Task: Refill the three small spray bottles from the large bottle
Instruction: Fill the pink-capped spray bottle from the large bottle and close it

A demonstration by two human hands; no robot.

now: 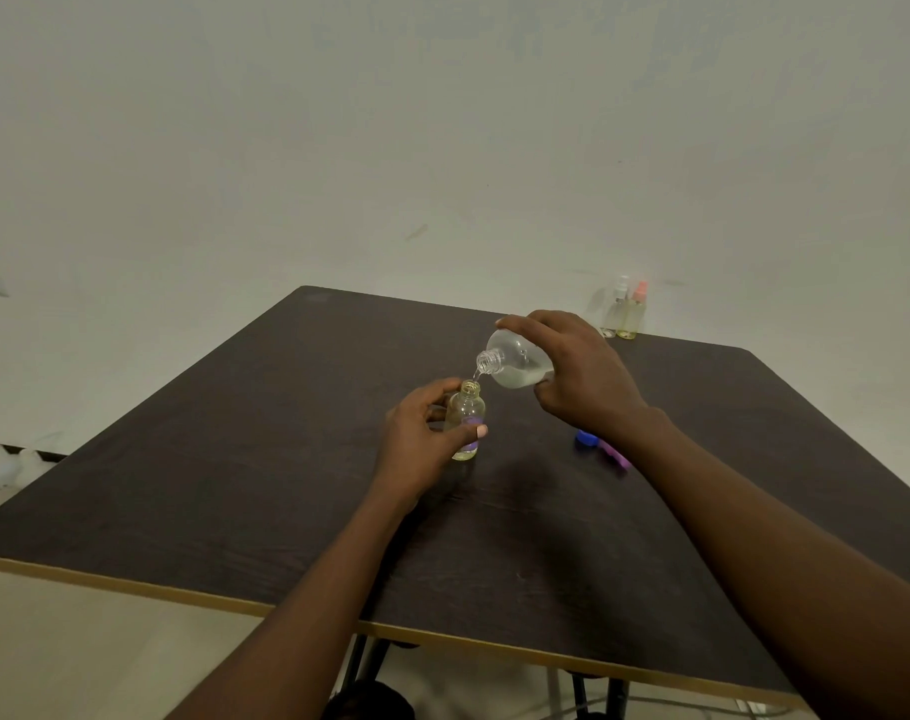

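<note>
A small clear spray bottle (pixel 465 414) with its top off stands upright at the table's middle, and my left hand (pixel 416 433) grips it round the body. My right hand (pixel 577 371) holds the large clear bottle (pixel 515 363) tipped on its side, its open neck pointing left just above the small bottle's mouth. A thin stream runs from one into the other. Two more small spray bottles stand capped at the far right edge, one with a white top (pixel 617 309), one with a pink top (pixel 633 311).
A blue cap (pixel 587 439) and a purple spray top (pixel 616 454) lie on the dark wooden table (pixel 234 485) just under my right wrist. A pale wall rises behind the table. The table's near edge runs across the lower part of the view.
</note>
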